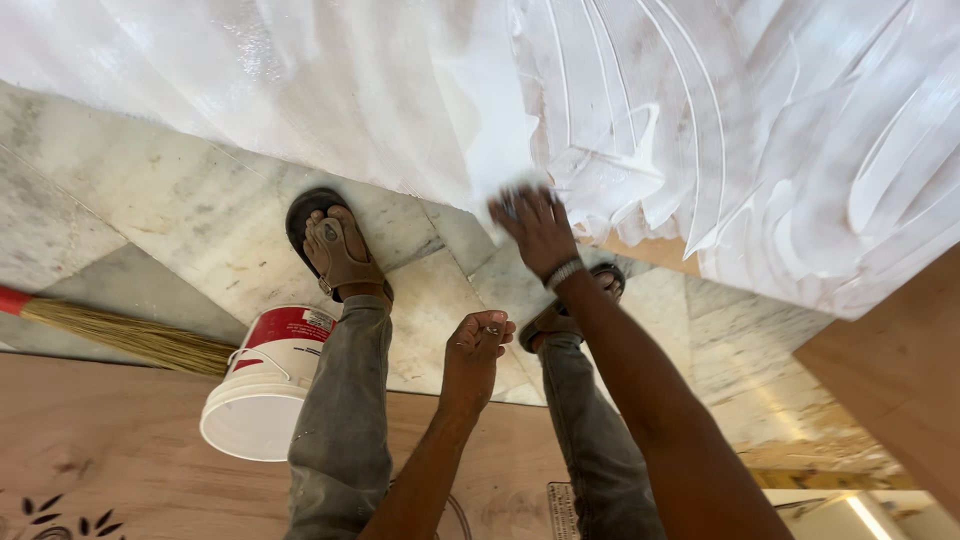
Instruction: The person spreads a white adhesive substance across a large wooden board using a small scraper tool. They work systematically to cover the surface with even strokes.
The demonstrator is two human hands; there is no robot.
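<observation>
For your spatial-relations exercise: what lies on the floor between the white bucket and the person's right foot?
In the head view, the left foot in a brown sandal, on bare marble floor, lies between the white bucket and the right foot.

Only one view was given: the head camera looked steeply down from close above, over the white paste-coated board (pixel 300 90) toward the grey marble floor (pixel 180 210).

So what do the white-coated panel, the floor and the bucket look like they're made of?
The panel looks like wood board under wet white paste or glue: bare tan edge, glossy ridged streaks where the right hand spreads it. The floor seems polished marble, grey-veined slabs with joints. The bucket looks like smooth white plastic.
</observation>
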